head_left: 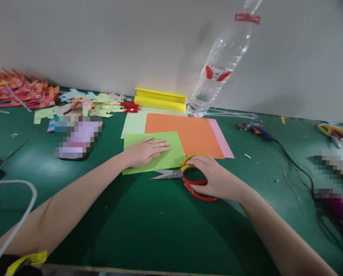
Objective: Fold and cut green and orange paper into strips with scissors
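My left hand (145, 150) lies flat with fingers stretched out on a light green paper sheet (173, 147) on the green table. An orange sheet (193, 132) lies just behind it, over a pale green sheet (134, 124) and a pink sheet (224, 142). My right hand (213, 177) rests on a pair of scissors (177, 174) with red and yellow handles; its fingers curl over the handles. The blades are closed and point left, just below the green sheet's edge.
A clear plastic bottle (221, 63) leans against the wall behind the sheets, next to a yellow holder (160, 99). Paper scraps (82, 105) and woven orange paper pieces (19, 90) lie at back left. A glue gun (257, 130) with a black cable (298, 165) lies right.
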The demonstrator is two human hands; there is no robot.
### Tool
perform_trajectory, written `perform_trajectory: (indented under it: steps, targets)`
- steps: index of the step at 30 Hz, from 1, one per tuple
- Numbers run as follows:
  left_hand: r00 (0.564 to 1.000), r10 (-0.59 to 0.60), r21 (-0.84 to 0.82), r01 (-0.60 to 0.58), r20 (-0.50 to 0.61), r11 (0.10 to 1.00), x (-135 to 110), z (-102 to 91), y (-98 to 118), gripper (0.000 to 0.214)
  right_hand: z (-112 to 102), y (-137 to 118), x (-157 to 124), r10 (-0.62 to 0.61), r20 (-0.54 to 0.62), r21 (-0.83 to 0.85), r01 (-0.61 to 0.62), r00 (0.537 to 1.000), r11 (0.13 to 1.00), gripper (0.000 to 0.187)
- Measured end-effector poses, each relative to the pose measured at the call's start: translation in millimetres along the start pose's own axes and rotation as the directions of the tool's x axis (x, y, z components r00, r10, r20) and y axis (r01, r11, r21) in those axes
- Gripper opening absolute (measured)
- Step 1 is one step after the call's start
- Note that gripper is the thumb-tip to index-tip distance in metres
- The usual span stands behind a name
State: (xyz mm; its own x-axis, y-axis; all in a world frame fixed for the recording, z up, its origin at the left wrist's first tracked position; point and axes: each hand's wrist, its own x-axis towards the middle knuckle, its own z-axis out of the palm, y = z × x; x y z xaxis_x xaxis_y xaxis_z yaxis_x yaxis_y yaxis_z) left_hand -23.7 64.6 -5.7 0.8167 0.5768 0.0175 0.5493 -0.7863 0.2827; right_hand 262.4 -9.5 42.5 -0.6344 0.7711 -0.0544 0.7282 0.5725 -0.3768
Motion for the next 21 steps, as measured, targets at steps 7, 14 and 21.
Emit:
perform_trajectory:
  steps: [7,14,21]
  targets:
    - [0.991,-0.044,0.044,0.050,-0.127,0.998,-4,-4.1,6,0.039,1,-3,0,-0.007,-0.031,-0.002,0.007,0.999,1.000,0.040]
    - [1.000,-0.001,-0.021,0.001,-0.013,1.000,-9,-8.1,-4,0.045,0,-8,0,0.011,-0.051,0.002,-0.011,0.999,1.000,0.040]
    - [0.995,-0.098,-0.005,0.098,-0.033,0.995,2,-0.2,4,0.047,1,-12,3,0.019,-0.100,-0.063,-0.025,0.995,0.998,0.039]
